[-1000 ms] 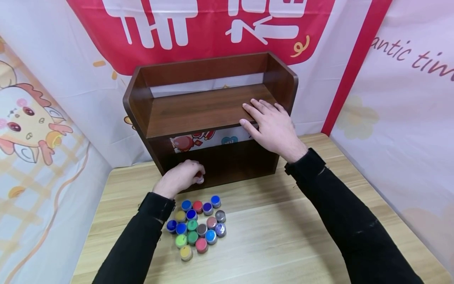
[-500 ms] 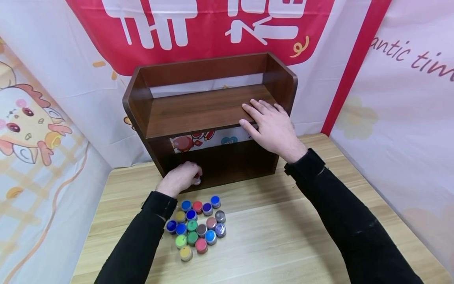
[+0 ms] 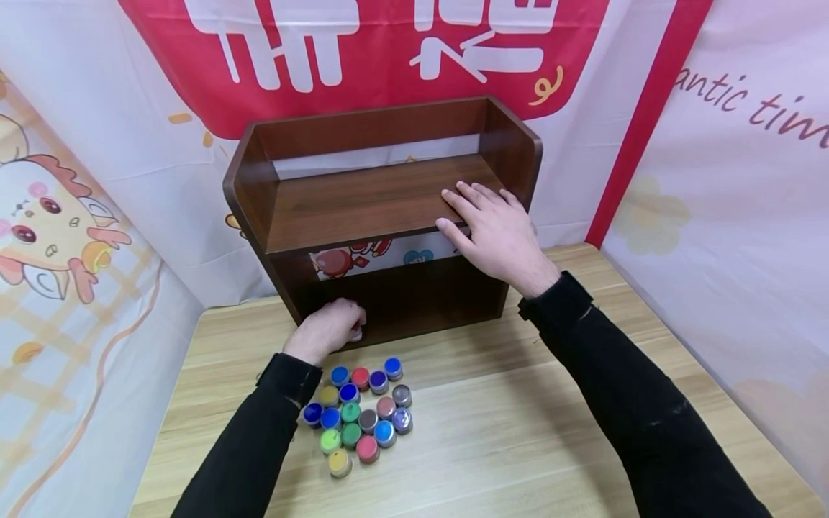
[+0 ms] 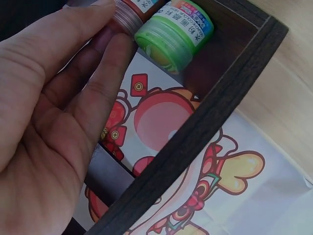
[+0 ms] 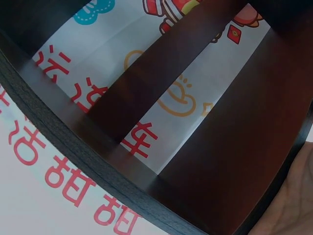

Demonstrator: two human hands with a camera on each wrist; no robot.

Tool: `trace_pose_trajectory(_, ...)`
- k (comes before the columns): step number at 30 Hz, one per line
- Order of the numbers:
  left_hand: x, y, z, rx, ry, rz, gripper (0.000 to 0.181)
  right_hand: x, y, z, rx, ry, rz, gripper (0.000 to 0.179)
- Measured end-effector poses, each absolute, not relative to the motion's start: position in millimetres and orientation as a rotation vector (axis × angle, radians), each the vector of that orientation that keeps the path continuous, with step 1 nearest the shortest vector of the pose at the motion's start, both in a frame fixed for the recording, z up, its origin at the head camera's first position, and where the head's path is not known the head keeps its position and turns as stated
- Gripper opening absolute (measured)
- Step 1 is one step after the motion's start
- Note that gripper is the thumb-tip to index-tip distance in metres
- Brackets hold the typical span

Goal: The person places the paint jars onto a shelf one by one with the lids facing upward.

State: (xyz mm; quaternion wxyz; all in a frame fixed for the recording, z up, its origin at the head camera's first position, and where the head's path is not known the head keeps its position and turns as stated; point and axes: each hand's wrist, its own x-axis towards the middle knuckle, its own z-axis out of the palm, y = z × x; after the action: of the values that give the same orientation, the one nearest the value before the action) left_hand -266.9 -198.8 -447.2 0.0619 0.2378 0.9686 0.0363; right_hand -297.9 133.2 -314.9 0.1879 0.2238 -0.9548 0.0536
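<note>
My left hand (image 3: 329, 328) reaches into the lower compartment of the dark brown wooden shelf (image 3: 369, 198). In the left wrist view its thumb and fingers pinch a small paint jar (image 4: 128, 17) with reddish-brown paint and a printed label. Right beside that jar lies a bright green paint jar (image 4: 173, 34), near the shelf's side panel. My right hand (image 3: 499, 234) rests with fingers spread on the right part of the upper board, thumb along its front edge. Only part of that hand shows in the right wrist view.
Several small paint jars (image 3: 352, 412) with coloured lids stand clustered on the wooden table (image 3: 492, 424), in front of the shelf's left half. Printed cloths (image 3: 725, 187) hang behind and to both sides. The shelf's left side panel (image 3: 252, 208) rises close to my left hand.
My left hand has shifted slightly left and inward in the lower compartment, with the paint jar in its fingers. The right hand stays on the upper board.
</note>
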Motion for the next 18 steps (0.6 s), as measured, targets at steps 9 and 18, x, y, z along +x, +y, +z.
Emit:
trace_pose_trajectory(9, -261.3, -197.4, -445.4, 0.699, 2.953, 0.115, 0.013, -297.4, 133.2, -315.1, 0.627, -2.685, 0.149, 0.077)
trace_pose_trajectory(18, -245.9, -173.8, -435.8, 0.904, 2.898, 0.124, 0.030, -297.7, 132.9, -315.1, 0.622, -2.690, 0.136, 0.078)
